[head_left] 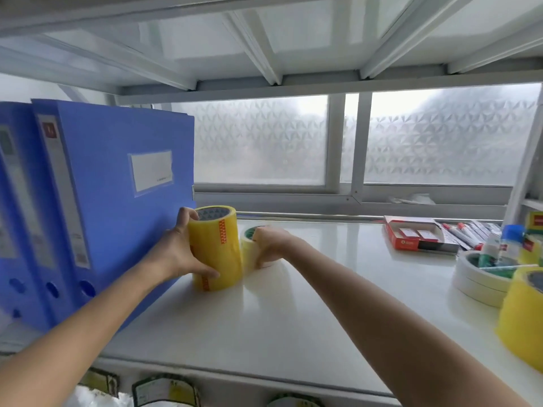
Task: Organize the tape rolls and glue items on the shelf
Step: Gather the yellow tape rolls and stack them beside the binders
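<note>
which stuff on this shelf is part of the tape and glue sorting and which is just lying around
Part of the job:
- tall yellow tape stack, held by the left hand
- smaller pale tape roll, under the right hand
- white tape rolls at the right
- yellow tape roll at the right edge
- glue bottles

Just lying about:
- blue file boxes
- red box

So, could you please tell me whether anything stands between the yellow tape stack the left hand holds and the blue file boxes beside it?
Nothing visible does. The left hand grips the yellow tape stack right beside the nearest blue file box; only its own fingers lie between them.
</note>
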